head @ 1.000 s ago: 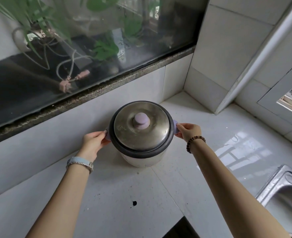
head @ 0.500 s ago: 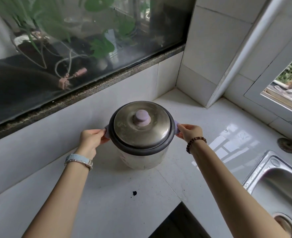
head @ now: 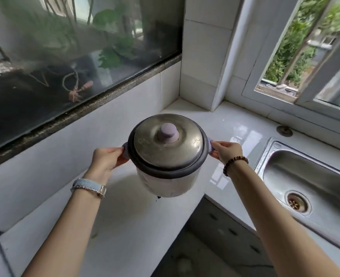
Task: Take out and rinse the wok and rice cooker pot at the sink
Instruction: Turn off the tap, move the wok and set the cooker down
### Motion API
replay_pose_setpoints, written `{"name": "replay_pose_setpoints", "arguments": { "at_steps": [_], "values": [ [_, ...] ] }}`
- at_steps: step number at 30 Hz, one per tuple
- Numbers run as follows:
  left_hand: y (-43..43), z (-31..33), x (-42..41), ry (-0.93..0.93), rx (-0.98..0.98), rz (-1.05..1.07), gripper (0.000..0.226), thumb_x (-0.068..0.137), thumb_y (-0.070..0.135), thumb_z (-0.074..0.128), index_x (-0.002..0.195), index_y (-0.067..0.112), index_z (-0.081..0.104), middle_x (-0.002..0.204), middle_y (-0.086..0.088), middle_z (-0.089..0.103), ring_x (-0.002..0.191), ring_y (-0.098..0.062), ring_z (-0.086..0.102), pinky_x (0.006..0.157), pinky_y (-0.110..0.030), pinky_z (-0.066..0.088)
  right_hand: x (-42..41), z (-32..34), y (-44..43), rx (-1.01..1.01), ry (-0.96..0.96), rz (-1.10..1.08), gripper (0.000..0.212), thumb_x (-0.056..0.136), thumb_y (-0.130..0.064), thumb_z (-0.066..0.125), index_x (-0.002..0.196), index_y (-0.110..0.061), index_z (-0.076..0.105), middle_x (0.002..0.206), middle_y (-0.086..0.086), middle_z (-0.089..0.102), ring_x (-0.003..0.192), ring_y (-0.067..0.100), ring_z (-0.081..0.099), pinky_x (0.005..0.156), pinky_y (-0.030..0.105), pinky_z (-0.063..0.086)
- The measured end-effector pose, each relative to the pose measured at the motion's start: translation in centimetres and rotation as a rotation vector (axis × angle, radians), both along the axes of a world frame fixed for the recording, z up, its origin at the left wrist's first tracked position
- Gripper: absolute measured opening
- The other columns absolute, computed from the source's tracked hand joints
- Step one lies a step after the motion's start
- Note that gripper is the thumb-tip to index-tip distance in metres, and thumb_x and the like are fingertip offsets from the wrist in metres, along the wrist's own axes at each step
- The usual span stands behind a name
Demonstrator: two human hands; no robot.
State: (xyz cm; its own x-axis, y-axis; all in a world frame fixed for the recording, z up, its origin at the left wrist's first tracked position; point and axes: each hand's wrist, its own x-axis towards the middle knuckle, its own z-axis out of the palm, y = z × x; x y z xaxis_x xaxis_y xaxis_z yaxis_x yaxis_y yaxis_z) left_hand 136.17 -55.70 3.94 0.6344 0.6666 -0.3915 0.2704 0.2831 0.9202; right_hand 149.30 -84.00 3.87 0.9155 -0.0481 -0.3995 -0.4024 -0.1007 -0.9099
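— Steel first: we count one metal lid [head: 168,143] with one lilac knob [head: 168,133], sitting on one rice cooker [head: 168,166] with a dark rim and a pale body.

— And we hold it with two hands. Our left hand [head: 107,159] is closed on the lilac side handle [head: 125,150] at the left, our right hand [head: 226,151] is closed on the matching handle at the right, so two handles, both mostly covered by our fingers.

— Where is the cooker?

— Above the white table [head: 125,216], near its inner corner edge; its base looks clear of the surface, with a shadow beneath, though we cannot be sure of the gap. One steel sink [head: 285,166] lies to the right, well apart from the cooker, with one drain [head: 297,202] in its bowl.

— What else do we count?

— One watch strap [head: 89,186] on our left wrist, one bead bracelet [head: 235,163] on our right. One small round fitting [head: 284,130] on the table behind the sink. Two windows: a dark pane [head: 65,56] at the left and an open one [head: 305,47] at the right.

— What stays hidden?

— The pot inside, under the lid. The sink is cut off by the right edge. Leaves and a cord behind the dark pane are blurred, and a small dark mark under the cooker's base is too small for us to name.
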Motion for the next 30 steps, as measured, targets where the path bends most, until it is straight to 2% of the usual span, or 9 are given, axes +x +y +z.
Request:
{"name": "replay_pose_setpoints", "arguments": {
  "at_steps": [3, 7, 10, 15, 18, 20, 24, 27, 30],
  "values": [
    [-1.3, 0.8, -2.2, -0.004, 0.019, -0.063, 0.011, 0.089, -0.004, 0.062, 0.077, -0.006, 0.063, 0.087, -0.021, 0.063, 0.059, -0.02, 0.066, 0.054, -0.02, 0.057, -3.7, 0.5, -2.2, 0.04, 0.018, -0.064, 0.025, 0.086, -0.01, 0.069, 0.105, 0.007, 0.067, 0.09, 0.018, 0.071, 0.074, 0.022, 0.071, 0.081, 0.033, 0.057],
    [-3.3, 1.9, -5.0, -0.004, 0.022, -0.186, 0.017, 0.09, -0.004, 0.061, 0.072, -0.004, 0.064, 0.058, -0.011, 0.067, 0.047, -0.011, 0.066, 0.052, -0.018, 0.056, -9.4, 1.6, -5.3, 0.14, 0.021, -0.135, 0.028, 0.085, -0.008, 0.071, 0.105, 0.01, 0.063, 0.096, 0.022, 0.069, 0.079, 0.024, 0.071, 0.074, 0.028, 0.06],
    [-5.3, 2.4, -6.4, -0.006, 0.011, -0.269, 0.01, 0.089, -0.004, 0.062, 0.082, -0.01, 0.064, 0.05, -0.004, 0.066, 0.048, -0.012, 0.067, 0.054, -0.019, 0.057, -13.4, 1.8, -8.0, 0.17, 0.016, -0.21, 0.024, 0.084, -0.007, 0.072, 0.099, 0.009, 0.063, 0.097, 0.022, 0.069, 0.078, 0.022, 0.071, 0.07, 0.026, 0.06],
    [-9.9, 2.6, -7.3, -0.03, -0.011, -0.44, 0.018, 0.091, -0.004, 0.059, 0.104, -0.016, 0.06, 0.049, -0.004, 0.065, 0.047, -0.011, 0.066, 0.06, -0.021, 0.059, -19.2, 2.2, -13.0, 0.191, 0.003, -0.362, 0.025, 0.084, -0.004, 0.071, 0.102, 0.011, 0.063, 0.091, 0.02, 0.069, 0.078, 0.022, 0.07, 0.07, 0.026, 0.06],
    [-13.1, 2.4, -7.5, -0.017, -0.017, -0.574, 0.028, 0.092, -0.001, 0.059, 0.111, -0.022, 0.057, 0.06, -0.011, 0.07, 0.05, -0.011, 0.067, 0.066, -0.023, 0.059, -22.6, 2.5, -16.5, 0.14, -0.006, -0.433, 0.009, 0.085, -0.003, 0.068, 0.085, 0.006, 0.066, 0.084, 0.018, 0.069, 0.079, 0.023, 0.069, 0.082, 0.031, 0.058],
    [-15.5, 2.4, -7.6, -0.019, -0.029, -0.655, 0.032, 0.093, 0.001, 0.058, 0.113, -0.024, 0.054, 0.076, -0.021, 0.071, 0.054, -0.012, 0.069, 0.064, -0.022, 0.059, -24.7, 2.7, -18.8, 0.095, -0.013, -0.48, 0.012, 0.085, -0.004, 0.069, 0.073, 0.0, 0.068, 0.086, 0.019, 0.07, 0.083, 0.025, 0.069, 0.087, 0.035, 0.055],
    [-20.7, 2.5, -7.9, -0.024, -0.013, -0.79, 0.029, 0.092, 0.001, 0.059, 0.112, -0.021, 0.056, 0.097, -0.03, 0.065, 0.057, -0.013, 0.07, 0.059, -0.021, 0.059, -28.6, 2.7, -23.2, 0.073, -0.026, -0.598, 0.011, 0.086, -0.002, 0.066, 0.075, 0.001, 0.067, 0.083, 0.017, 0.068, 0.077, 0.022, 0.068, 0.084, 0.032, 0.056],
    [-25.6, 2.8, -8.4, 0.001, 0.001, -0.917, 0.027, 0.093, 0.001, 0.058, 0.111, -0.02, 0.057, 0.068, -0.016, 0.071, 0.055, -0.013, 0.069, 0.055, -0.019, 0.057, -32.1, 2.1, -27.3, 0.036, -0.024, -0.716, 0.011, 0.085, -0.005, 0.068, 0.087, 0.006, 0.069, 0.081, 0.015, 0.069, 0.076, 0.024, 0.068, 0.084, 0.037, 0.057],
    [-30.8, 2.9, -9.3, 0.013, -0.016, -1.036, 0.026, 0.093, 0.001, 0.058, 0.111, -0.018, 0.057, 0.057, -0.008, 0.069, 0.056, -0.012, 0.07, 0.059, -0.019, 0.058, -36.3, 1.1, -31.7, -0.006, -0.016, -0.821, 0.009, 0.081, -0.014, 0.073, 0.079, -0.006, 0.071, 0.091, 0.016, 0.071, 0.09, 0.03, 0.068, 0.09, 0.047, 0.054]
  ]
}}
